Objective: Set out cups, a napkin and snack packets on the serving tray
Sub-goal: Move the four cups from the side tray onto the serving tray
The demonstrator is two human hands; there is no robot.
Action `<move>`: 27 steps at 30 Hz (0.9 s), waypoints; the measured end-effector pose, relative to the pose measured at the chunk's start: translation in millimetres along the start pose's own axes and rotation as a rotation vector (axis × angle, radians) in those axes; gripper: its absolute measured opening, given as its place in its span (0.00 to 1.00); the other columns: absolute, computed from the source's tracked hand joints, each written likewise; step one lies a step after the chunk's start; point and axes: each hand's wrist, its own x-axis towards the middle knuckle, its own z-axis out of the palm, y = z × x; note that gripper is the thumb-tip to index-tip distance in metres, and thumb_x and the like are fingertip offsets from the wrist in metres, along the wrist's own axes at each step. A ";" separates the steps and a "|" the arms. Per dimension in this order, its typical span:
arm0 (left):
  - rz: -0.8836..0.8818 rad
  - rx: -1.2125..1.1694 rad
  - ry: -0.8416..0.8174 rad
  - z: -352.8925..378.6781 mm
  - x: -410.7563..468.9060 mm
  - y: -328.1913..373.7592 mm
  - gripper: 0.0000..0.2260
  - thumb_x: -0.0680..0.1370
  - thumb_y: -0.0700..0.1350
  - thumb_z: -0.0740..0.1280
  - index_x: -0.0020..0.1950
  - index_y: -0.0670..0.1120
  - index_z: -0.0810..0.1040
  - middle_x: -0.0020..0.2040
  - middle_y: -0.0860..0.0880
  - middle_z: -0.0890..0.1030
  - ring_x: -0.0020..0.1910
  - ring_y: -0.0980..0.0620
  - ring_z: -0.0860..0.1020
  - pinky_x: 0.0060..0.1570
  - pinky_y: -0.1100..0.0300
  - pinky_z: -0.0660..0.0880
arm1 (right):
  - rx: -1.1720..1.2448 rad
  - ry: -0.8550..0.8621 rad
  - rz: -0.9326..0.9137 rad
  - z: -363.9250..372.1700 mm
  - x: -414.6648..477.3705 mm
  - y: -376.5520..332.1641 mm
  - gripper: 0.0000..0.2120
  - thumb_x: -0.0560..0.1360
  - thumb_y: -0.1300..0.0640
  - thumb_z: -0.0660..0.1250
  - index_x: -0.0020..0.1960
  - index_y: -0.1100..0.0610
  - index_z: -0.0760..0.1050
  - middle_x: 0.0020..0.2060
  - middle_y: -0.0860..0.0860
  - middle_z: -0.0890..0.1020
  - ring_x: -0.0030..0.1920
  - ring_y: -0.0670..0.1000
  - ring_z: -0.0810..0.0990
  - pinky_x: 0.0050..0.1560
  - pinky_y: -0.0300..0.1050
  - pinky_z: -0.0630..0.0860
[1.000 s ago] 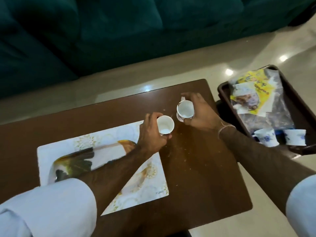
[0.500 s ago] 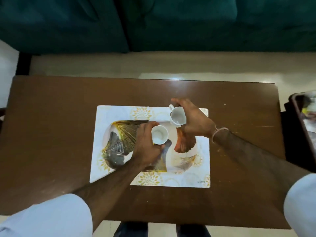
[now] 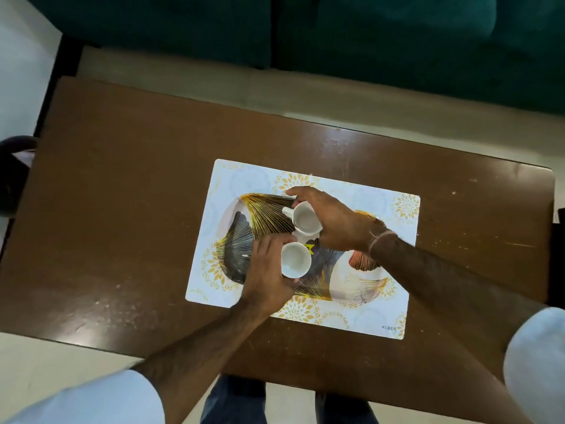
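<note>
White cups: two small empty cups, mouths up, over the middle of the tray.
Writing: "KUBER" printed at the near right corner of the serving tray [image 3: 312,313]; a yellow sticker [image 3: 308,248] shows between the cups, its print unreadable.
Tray: flat rectangle, white with gold flower rosettes and a dark-and-gold fan pattern, lying on the brown wooden table [image 3: 122,209].
Left hand [image 3: 269,276]: fingers curled around the near cup [image 3: 295,260], gripping its side from the left.
Right hand [image 3: 333,221]: reaching in from the right, fingers wrapped over the far cup [image 3: 306,221], whose handle points left.
Contact: cannot tell whether either cup rests on the tray.
Sleeves: pale, pushed up both forearms.
Background: dark teal sofa [image 3: 397,41] beyond the table.
</note>
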 end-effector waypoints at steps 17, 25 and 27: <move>-0.009 0.025 0.089 -11.2 -19.2 -1.3 0.39 0.60 0.49 0.76 0.68 0.47 0.65 0.66 0.44 0.71 0.65 0.45 0.69 0.60 0.43 0.70 | -0.176 -0.081 -0.105 14.6 4.8 -14.4 0.52 0.61 0.69 0.78 0.79 0.52 0.58 0.71 0.57 0.69 0.68 0.59 0.69 0.63 0.53 0.73; -0.013 0.039 0.134 -29.6 12.3 11.1 0.31 0.66 0.53 0.74 0.66 0.44 0.73 0.65 0.45 0.74 0.65 0.45 0.71 0.63 0.44 0.69 | -0.117 0.052 -0.024 5.5 -6.9 -8.8 0.46 0.65 0.53 0.80 0.77 0.55 0.61 0.72 0.56 0.67 0.70 0.59 0.69 0.68 0.58 0.71; 0.016 0.075 0.151 -28.3 25.7 19.5 0.27 0.69 0.55 0.71 0.65 0.44 0.75 0.65 0.45 0.75 0.65 0.44 0.72 0.64 0.44 0.68 | -0.082 0.084 0.021 -0.4 -12.2 -5.7 0.44 0.65 0.55 0.78 0.76 0.55 0.62 0.73 0.56 0.67 0.70 0.60 0.68 0.68 0.59 0.71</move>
